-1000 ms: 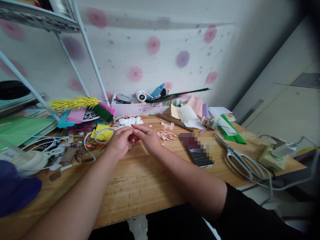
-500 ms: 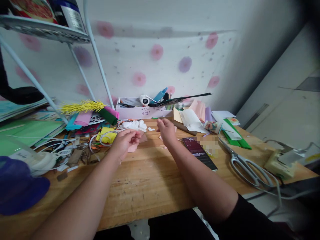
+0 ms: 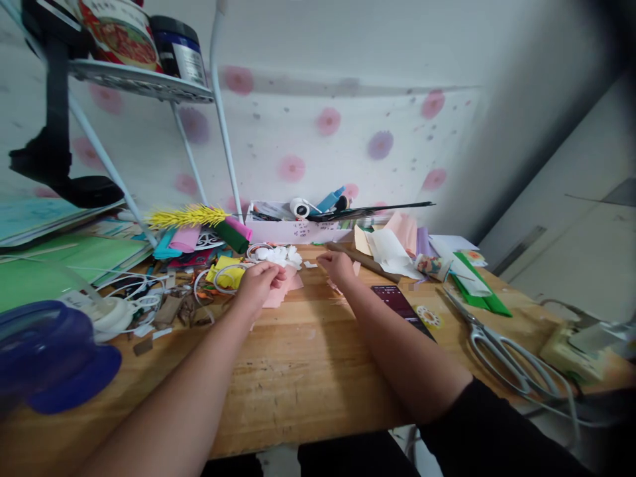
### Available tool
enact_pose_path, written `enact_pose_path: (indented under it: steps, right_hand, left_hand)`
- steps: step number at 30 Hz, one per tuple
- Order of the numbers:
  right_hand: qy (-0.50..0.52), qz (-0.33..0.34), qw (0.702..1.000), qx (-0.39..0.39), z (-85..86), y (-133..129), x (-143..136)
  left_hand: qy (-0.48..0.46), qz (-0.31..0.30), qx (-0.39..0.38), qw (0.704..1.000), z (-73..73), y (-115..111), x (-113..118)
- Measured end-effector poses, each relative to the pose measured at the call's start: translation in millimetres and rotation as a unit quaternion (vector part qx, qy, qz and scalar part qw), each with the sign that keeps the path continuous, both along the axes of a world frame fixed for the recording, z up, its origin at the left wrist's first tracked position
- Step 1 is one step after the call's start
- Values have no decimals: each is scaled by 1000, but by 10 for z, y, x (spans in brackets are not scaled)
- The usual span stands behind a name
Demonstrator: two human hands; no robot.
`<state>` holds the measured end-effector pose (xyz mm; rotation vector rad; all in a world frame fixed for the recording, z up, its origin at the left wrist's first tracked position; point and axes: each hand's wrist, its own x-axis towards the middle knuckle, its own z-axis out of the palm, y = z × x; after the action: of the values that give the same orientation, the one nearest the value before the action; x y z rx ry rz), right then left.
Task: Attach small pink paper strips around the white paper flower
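Note:
My left hand (image 3: 259, 286) is over the middle of the wooden table, its fingers curled into a pinch. Just beyond and beside it lie pink paper pieces (image 3: 279, 295) and a heap of white paper pieces (image 3: 277, 256). Across a small gap, my right hand (image 3: 338, 266) has its fingertips pressed together, turned towards the left. Pink scraps (image 3: 334, 286) are close under that hand. Anything held in either pinch is too small or hidden to make out. A yellow crepe paper piece (image 3: 226, 273) with white wire loops is to the left of my left hand.
A phone (image 3: 397, 305), large scissors (image 3: 501, 351) and a tape roll (image 3: 428, 317) lie to the right. Behind stands a white box (image 3: 298, 232) of tools. At left are a white shelf stand (image 3: 226, 119), tangled cords and a blue translucent object (image 3: 54, 358).
The view has shifted, so more of the shelf shows. My hands remain apart with fingers pinched; the right hand's fingers now point more to the left and downward.

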<state>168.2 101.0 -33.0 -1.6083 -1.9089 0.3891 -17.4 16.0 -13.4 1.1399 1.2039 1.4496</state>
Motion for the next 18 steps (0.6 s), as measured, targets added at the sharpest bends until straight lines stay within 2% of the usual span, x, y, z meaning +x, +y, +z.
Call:
enact_pose_path:
  steps: [2, 9, 14, 18]
  right_hand:
    - [-71, 21, 997, -13, 22, 124, -54]
    - [-167, 44, 984, -34, 50, 451, -296]
    - [-196, 53, 978, -42, 18, 491, -351]
    - [-177, 38, 983, -23, 132, 441, -266]
  left_hand:
    - [3, -2, 5, 1000, 10, -7, 0]
    - [40, -10, 24, 999, -37, 24, -32]
    - [57, -18, 26, 998, -68, 53, -53]
    - [49, -20, 31, 998, -63, 52, -54]
